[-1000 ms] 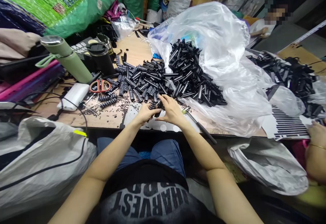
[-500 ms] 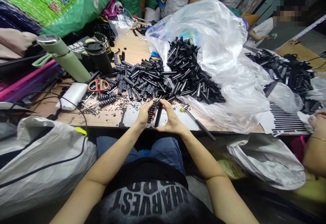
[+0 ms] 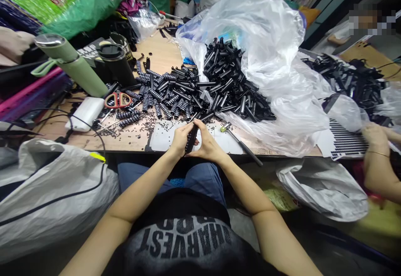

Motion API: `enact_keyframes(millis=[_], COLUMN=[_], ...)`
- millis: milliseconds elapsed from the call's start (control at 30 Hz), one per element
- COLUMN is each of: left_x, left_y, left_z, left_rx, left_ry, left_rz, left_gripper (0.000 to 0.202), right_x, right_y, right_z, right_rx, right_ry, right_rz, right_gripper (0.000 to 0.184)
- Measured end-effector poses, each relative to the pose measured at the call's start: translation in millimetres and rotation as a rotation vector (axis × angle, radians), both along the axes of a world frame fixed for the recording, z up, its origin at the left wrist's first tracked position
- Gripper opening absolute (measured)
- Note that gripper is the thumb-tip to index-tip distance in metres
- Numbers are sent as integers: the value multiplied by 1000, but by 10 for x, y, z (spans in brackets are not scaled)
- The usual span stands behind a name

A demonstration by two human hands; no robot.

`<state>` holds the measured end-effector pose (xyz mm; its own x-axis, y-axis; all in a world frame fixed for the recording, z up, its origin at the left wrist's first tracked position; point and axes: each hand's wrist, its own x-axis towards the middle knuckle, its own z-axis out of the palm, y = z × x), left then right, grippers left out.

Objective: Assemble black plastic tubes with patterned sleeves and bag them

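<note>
My left hand (image 3: 179, 140) is closed around a black rod with rows of white spots (image 3: 188, 145), held near the table's front edge. My right hand (image 3: 207, 143) grips a long black plastic piece (image 3: 194, 133) between thumb and fingers, right against the rod. The two parts touch along their length; whether they are joined I cannot tell. Just beyond my hands lies a pile of similar spotted rods (image 3: 171, 98), merging into a large heap of glossy black plastic pieces (image 3: 225, 79). A white sheet (image 3: 161, 136) lies under my hands.
To the right are a hammer (image 3: 241, 142) and a big clear plastic bag (image 3: 282, 71). Scissors (image 3: 118, 100), a white power bank-like box (image 3: 85, 114), a green bottle (image 3: 73, 67) and a black cup (image 3: 115, 62) stand left. A co-worker's hands (image 3: 376, 138) work at far right.
My right hand has brought the black plastic piece leftward against the spotted rod, and my hands are closer together. The co-worker's hands have come further into view. The camera has shifted slightly.
</note>
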<state>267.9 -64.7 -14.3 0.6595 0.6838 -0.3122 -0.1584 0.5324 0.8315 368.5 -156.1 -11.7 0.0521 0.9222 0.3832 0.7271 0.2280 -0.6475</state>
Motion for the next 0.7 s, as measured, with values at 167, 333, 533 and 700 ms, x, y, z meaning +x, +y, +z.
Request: enact_keyframes(millis=[167,333,533,700], left_x=[28,60,103,65], left_y=[26,-8,-132,-108], left_z=[-48,-259,-582,-796], left_rx=[-81,194,946,1199], left_ry=[98,155,349,452], left_rz=[-98,-126,-77,-178], left_gripper=[34,39,42,43], right_x=[-6,-22,-68,-172], right_y=[-26,-48,-8,-58], right_z=[-94,-307,-694,-773], right_rx=[-64,-127,-123,-228], right_ry=[41,88,38,-67], right_rz=[-110,-242,-468,-509], right_gripper=[107,106,72,71])
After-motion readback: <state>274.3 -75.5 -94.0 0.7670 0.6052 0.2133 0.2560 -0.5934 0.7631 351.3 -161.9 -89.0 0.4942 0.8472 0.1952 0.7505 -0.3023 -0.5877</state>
